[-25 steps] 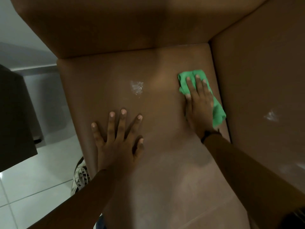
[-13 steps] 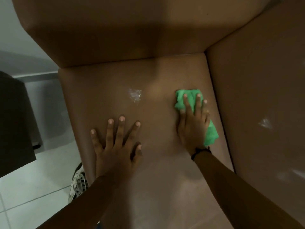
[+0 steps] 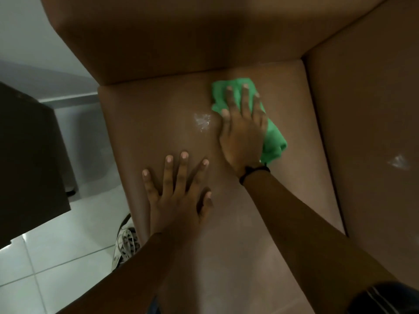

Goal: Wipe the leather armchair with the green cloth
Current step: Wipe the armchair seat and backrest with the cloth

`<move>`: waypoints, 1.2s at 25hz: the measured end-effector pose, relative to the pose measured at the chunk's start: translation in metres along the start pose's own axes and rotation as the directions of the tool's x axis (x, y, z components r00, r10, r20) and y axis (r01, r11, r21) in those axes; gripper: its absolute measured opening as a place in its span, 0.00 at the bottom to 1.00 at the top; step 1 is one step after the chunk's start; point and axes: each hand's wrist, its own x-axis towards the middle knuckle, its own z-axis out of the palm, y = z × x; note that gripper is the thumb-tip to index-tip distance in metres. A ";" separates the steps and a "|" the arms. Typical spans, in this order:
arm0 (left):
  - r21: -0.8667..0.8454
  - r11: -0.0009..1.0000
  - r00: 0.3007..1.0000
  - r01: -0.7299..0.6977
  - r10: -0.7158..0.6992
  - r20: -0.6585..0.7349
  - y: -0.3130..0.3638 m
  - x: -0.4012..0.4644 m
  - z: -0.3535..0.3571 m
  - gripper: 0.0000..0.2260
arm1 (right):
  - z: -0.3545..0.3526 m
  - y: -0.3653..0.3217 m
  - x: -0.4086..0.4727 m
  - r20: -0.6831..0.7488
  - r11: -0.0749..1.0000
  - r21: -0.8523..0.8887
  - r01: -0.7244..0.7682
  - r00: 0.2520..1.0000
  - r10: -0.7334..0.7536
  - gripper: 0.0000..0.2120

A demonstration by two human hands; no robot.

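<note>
The brown leather armchair (image 3: 294, 105) fills most of the view, seat flat below me, backrest at the top, an armrest on the right. My right hand (image 3: 243, 130) presses flat on the crumpled green cloth (image 3: 273, 141) near the back of the seat, fingers spread over it. Just left of that hand a whitish smear (image 3: 201, 120) marks the seat. My left hand (image 3: 176, 196) lies flat on the seat's left part, fingers apart, holding nothing.
A second whitish smear (image 3: 398, 162) shows on the right armrest. A dark cabinet (image 3: 27, 162) stands at the left over a pale tiled floor (image 3: 56, 257). A patterned shoe (image 3: 125, 245) peeks out beside the seat's left edge.
My right hand slid the green cloth toward me, then pushed it back up and leftward, close to the whitish smear. My left hand stayed planted on the seat.
</note>
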 end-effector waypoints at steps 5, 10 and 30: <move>-0.036 0.997 0.997 0.070 -0.071 -0.003 0.005 -0.001 -0.004 0.43 | -0.008 0.025 -0.054 0.158 0.920 -0.010 0.391 0.909 -0.385 0.26; 0.040 0.998 0.999 0.043 -0.043 0.008 0.002 0.001 -0.002 0.42 | 0.000 -0.016 -0.018 0.062 0.996 -0.025 0.090 0.994 -0.088 0.26; 0.060 0.996 0.998 0.059 -0.060 0.017 0.003 -0.003 -0.004 0.42 | -0.007 0.059 -0.008 -0.015 0.995 -0.040 -0.092 0.996 0.091 0.26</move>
